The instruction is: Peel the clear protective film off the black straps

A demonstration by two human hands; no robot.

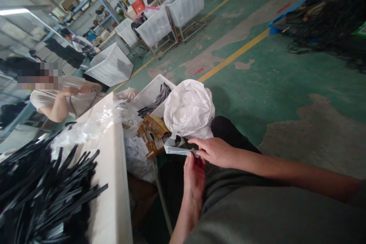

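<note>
My left hand (194,175) comes up from the bottom, its thumb and fingers closed on the end of a thin pale grey folded strip (178,150). My right hand (215,152) reaches in from the right and pinches the same end, index finger stretched over it. The strip's far end points left and bends upward; its material is hard to make out. Just beyond the hands stands a round white sack (188,106) with a crumpled lining. Left of the strip is a torn brown cardboard box (154,131).
A white table edge (118,160) runs along my left, bearing black strips (48,194) and clear plastic bags (85,131). Behind the sack sits a white bin (147,95) of dark strips. A co-worker (68,97) sits across the table. Wheeled tubs (156,26) stand farther off.
</note>
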